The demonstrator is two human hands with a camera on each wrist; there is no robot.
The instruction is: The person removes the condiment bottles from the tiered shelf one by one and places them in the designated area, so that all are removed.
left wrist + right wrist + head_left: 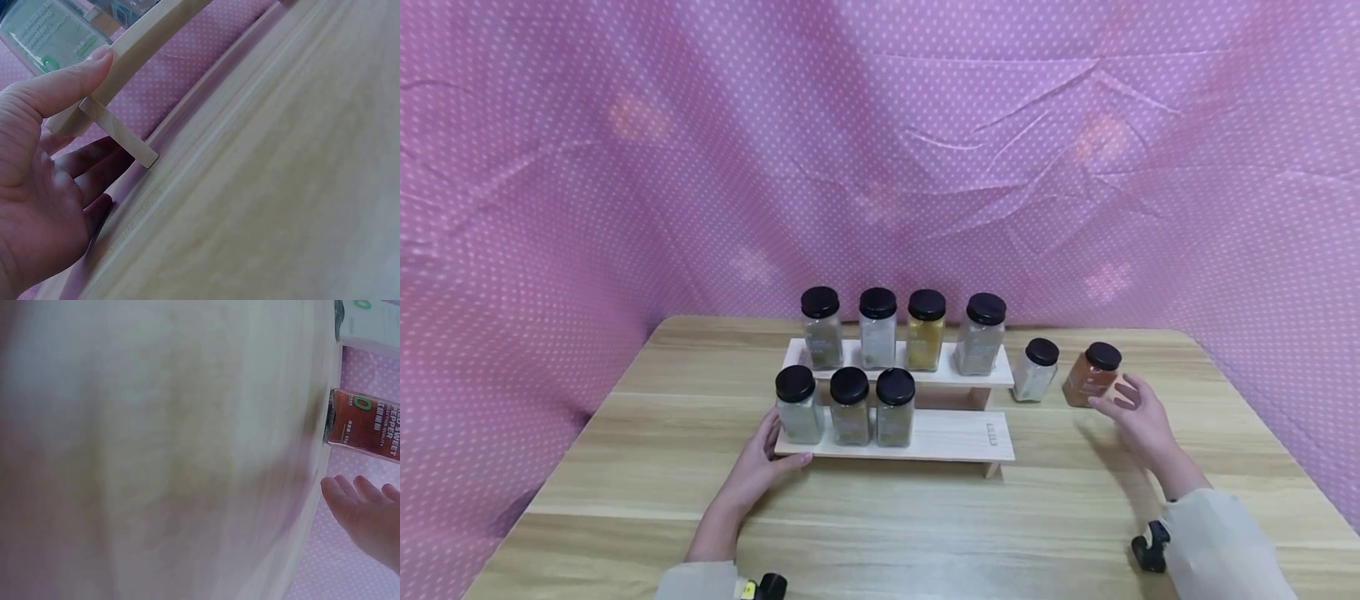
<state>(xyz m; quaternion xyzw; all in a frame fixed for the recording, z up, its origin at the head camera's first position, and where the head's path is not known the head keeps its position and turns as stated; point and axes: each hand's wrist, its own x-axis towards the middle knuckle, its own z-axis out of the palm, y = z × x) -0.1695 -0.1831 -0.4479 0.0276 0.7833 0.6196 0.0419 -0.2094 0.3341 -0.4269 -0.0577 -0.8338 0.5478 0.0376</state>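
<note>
A two-tier wooden spice rack [951, 433] stands on the table. My left hand [754, 467] holds its lower left corner, thumb [87, 72] along the front edge and the other fingers around the end behind the leg. Close above that thumb is a jar of pale contents [801, 421]. At the right, my right hand [1138, 417] is beside a jar of red sweet pepper powder [1088, 383], its fingers extended. A gap shows between hand and jar in the right wrist view. Left of that jar stands a jar of white contents [1033, 379].
On the upper tier are several black-lidded jars, one with yellow powder [925, 342]. Two brownish jars, one of them here [851, 417], stand on the lower tier beside the pale one. A pink dotted cloth [880, 167] hangs behind the wooden table [887, 533].
</note>
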